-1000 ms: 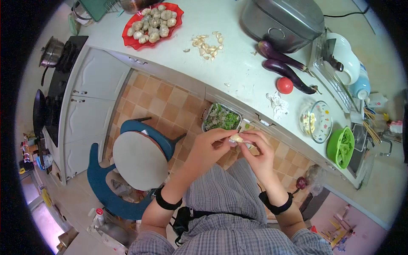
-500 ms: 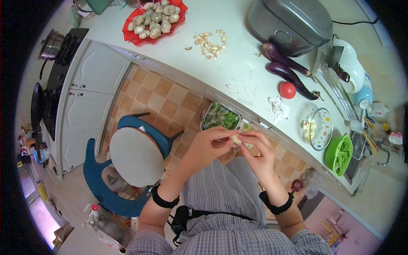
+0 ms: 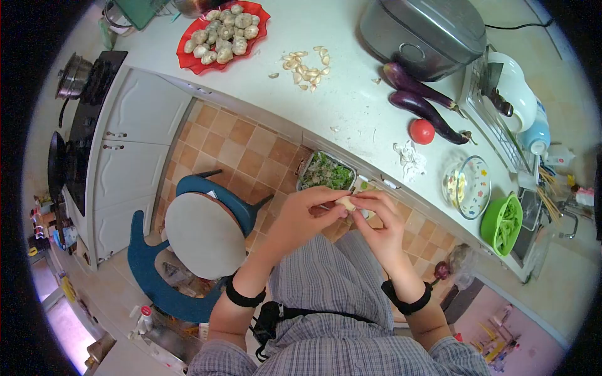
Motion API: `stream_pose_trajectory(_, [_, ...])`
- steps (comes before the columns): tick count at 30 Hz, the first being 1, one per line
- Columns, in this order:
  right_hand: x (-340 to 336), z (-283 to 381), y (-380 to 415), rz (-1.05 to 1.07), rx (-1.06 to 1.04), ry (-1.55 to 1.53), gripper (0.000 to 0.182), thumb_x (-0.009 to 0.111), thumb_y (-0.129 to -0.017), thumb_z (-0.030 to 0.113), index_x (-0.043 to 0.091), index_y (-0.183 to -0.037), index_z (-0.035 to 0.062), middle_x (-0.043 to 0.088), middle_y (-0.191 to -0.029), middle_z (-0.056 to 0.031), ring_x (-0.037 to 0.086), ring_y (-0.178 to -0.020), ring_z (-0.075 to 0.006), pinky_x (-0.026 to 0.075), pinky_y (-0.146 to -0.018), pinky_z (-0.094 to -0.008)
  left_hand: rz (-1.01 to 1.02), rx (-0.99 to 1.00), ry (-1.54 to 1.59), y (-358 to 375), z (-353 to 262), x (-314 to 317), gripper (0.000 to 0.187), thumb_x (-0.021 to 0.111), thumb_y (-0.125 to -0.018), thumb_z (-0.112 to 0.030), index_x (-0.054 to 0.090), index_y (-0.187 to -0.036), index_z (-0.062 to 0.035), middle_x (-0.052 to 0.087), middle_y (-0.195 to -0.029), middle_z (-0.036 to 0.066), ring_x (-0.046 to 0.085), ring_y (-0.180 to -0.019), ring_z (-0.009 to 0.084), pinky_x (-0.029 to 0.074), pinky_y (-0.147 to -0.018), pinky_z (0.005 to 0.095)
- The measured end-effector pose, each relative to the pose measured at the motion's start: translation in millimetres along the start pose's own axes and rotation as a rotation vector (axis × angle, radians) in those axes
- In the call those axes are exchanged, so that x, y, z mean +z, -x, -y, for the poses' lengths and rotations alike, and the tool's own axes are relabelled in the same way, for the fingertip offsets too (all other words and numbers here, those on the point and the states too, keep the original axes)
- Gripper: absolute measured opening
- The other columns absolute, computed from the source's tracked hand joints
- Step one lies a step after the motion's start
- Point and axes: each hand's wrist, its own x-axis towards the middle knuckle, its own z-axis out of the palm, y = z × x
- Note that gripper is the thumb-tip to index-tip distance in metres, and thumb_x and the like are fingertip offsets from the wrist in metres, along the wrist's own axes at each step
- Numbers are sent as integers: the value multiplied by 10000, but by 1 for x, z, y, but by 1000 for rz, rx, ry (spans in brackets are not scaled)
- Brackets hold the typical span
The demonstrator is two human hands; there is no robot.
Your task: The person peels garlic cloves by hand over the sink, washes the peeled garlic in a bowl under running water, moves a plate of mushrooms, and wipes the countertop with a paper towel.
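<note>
A pale garlic clove (image 3: 345,203) is pinched between the fingertips of both hands, in front of my body and beyond the counter's near edge. My left hand (image 3: 308,212) grips it from the left with thumb and forefinger. From the other side, my right hand (image 3: 382,219) presses its thumb and fingers on the same clove. On the counter lies a loose group of garlic cloves (image 3: 306,70). Whole garlic bulbs (image 3: 224,34) fill a red scalloped plate (image 3: 188,62). A glass bowl (image 3: 474,188) at the right holds some pale pieces.
Two eggplants (image 3: 426,113), a tomato (image 3: 421,131) and garlic skins (image 3: 409,160) lie below a grey appliance (image 3: 426,37). Near the sink stands a green basket (image 3: 501,224) of green vegetables. Under the counter edge is a bin with greens (image 3: 327,170). A blue chair (image 3: 169,301) stands at left.
The view has shifted slightly. Both hands keep nearly the same place, with the clove turned a little between the fingertips.
</note>
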Motion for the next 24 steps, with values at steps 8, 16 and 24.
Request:
stream_pose_trajectory(8, [1,-1,4,8,-6,-25,181,628,-682,-34,601,-854,18,574,-898,-87,570,-836,-212,462,-712,-278,87,31,91,1,13,-6,273,539,-784,10,559,-1055,-3,558,-943,82,587,-851,154,471,-729,218])
stream_pose_trajectory(16, [-1,6,1,44,34,-54,184,625,-688,-34,594,-863,16,572,-907,-91,572,-841,-210,466,-716,-274,80,75,107,2,19,-7,276,516,-787,28,553,-1060,2,556,-971,99,586,-842,171,484,-734,242])
stream_pose_trajectory(24, [0,12,-2,25,-26,20,180,626,-689,-28,596,-859,21,575,-901,-92,574,-836,-213,468,-705,-273,52,51,79,6,0,-6,288,556,-771,-8,562,-1059,-16,560,-983,78,559,-868,130,462,-733,226])
